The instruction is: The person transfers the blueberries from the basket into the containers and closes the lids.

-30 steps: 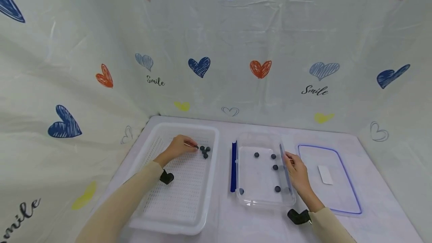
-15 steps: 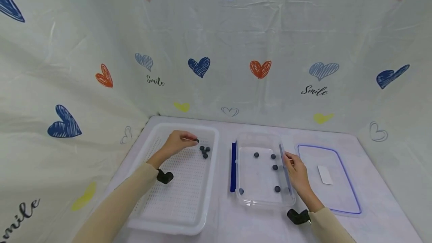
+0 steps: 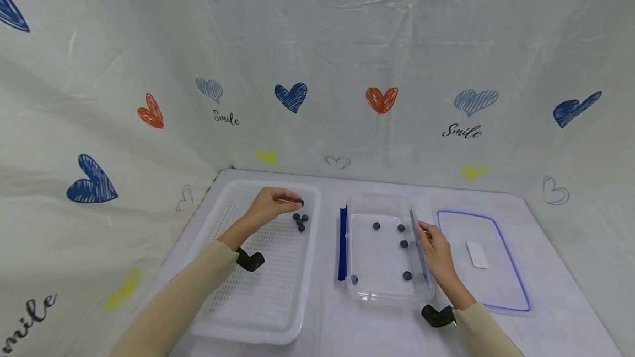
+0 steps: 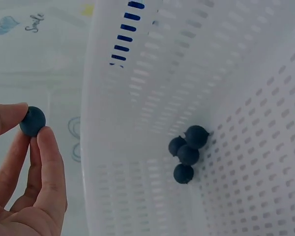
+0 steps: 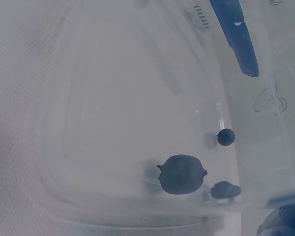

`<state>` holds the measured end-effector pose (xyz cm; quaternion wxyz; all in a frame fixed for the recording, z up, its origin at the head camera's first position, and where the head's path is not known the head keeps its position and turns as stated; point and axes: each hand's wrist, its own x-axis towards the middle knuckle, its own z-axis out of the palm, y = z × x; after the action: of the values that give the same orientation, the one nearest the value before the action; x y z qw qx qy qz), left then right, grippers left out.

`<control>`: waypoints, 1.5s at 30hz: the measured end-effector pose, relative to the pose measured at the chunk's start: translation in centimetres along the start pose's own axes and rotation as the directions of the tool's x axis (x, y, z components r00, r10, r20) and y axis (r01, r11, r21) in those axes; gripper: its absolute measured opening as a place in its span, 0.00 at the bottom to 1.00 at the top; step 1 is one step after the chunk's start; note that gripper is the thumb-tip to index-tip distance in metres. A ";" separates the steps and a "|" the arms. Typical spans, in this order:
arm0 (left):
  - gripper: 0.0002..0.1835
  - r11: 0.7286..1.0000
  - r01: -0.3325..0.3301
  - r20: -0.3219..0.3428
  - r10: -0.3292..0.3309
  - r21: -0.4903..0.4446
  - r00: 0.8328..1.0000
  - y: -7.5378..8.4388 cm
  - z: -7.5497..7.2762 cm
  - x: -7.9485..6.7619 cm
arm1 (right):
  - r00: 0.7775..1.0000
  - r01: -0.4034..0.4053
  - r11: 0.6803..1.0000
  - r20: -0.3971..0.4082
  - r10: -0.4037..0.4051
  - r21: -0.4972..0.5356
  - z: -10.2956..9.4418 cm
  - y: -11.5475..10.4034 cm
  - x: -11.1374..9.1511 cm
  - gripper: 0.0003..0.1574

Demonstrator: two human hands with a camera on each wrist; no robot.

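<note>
Heart-printed backdrop (image 3: 416, 48) cut off above, left grip (image 3: 268, 206) pinching a blueberry (image 4: 33, 122), right grip (image 3: 437, 251), partly hidden, holding box flap (image 3: 419, 240)

Left hand (image 4: 46, 189) — cropped in wrist view; sleeves (image 3: 186, 296) — cropped in head view.

Setting: a small tabletop workspace, screened with pale sheeting (image 3: 317, 59); whether it stands in a home, lab or office cannot be told. Landmark: the table (image 3: 329, 324), pale-topped, with rounded far corners; right wrist view shows a fine woven texture on its surface. Behind the table and to both its sides hangs the sheeting, creased and plastic-looking, bearing printed hearts (image 3: 291, 97) in blue, red, pink and yellow, plus "Smile" lettering (image 3: 462, 131). Household-type ware: perforated white basket (image 3: 258, 302) on the table's left part, clear container (image 3: 374, 258) near its middle, blue-edged lid (image 3: 496, 285) on its right part.
</note>
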<state>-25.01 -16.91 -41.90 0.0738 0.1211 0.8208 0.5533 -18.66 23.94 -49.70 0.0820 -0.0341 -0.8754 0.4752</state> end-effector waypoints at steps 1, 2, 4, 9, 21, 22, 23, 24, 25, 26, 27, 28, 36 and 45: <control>0.17 1.000 -0.002 0.002 0.002 0.000 1.000 0.2 0.2 0.0 | 1.000 -0.001 1.000 0.001 0.001 0.001 0.0 0.0 0.0 0.32; 0.17 1.000 -0.006 0.007 0.006 0.001 1.000 0.4 0.3 0.1 | 1.000 -0.004 1.000 0.003 0.004 0.003 0.0 0.0 0.0 0.32; 0.16 1.000 -0.015 0.014 0.015 0.004 1.000 0.9 0.6 0.2 | 1.000 -0.008 1.000 0.004 0.008 0.004 0.0 -0.1 0.0 0.32; 0.15 1.000 -0.025 0.039 0.025 0.004 0.999 1.8 1.5 0.5 | 1.000 -0.015 1.000 0.004 0.015 0.010 -0.1 -0.1 0.0 0.32; 0.13 0.997 -0.077 0.107 0.074 0.024 0.991 3.2 3.9 1.9 | 1.000 -0.007 1.000 -0.001 0.007 0.006 0.1 0.0 0.0 0.32; 0.13 0.996 -0.080 0.112 0.077 0.024 0.991 3.4 4.0 2.0 | 1.000 -0.006 1.000 0.000 0.006 0.006 0.1 0.0 0.0 0.32; 0.13 0.996 -0.084 0.117 0.080 0.024 0.990 3.6 4.1 2.1 | 1.000 -0.005 1.000 0.001 0.005 0.008 0.1 0.0 0.0 0.32; 0.13 0.996 -0.088 0.123 0.084 0.025 0.989 3.7 4.3 2.2 | 1.000 -0.005 1.000 0.001 0.005 0.007 0.1 0.0 0.0 0.32; 0.12 0.995 -0.094 0.129 0.089 0.029 0.988 3.9 4.5 2.4 | 1.000 -0.006 1.000 0.001 0.006 0.006 0.2 0.0 0.0 0.32; 0.12 0.994 -0.101 0.136 0.096 0.032 0.986 4.0 4.6 2.5 | 1.000 -0.007 1.000 0.001 0.007 0.006 0.2 0.0 0.0 0.32; 0.12 0.993 -0.109 0.143 0.102 0.036 0.984 4.2 4.8 2.6 | 1.000 -0.008 1.000 0.000 0.008 0.006 0.1 0.0 0.0 0.32; 0.12 0.992 -0.118 0.151 0.112 0.036 0.982 4.4 4.9 2.8 | 1.000 -0.009 1.000 -0.003 0.009 0.005 0.1 0.0 0.0 0.32; 0.10 0.980 -0.182 0.189 0.164 0.077 0.968 5.9 6.6 3.4 | 1.000 0.006 1.000 -0.006 -0.006 0.000 0.1 0.1 0.1 0.32; 0.10 0.977 -0.212 0.286 0.195 0.031 0.938 6.8 9.2 4.1 | 1.000 -0.002 1.000 0.001 0.002 -0.002 0.1 0.2 0.1 0.32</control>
<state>-25.85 -5.15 -39.01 0.1283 0.2849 0.8016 0.5097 -18.80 24.00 -49.89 0.0810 -0.0346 -0.8760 0.4743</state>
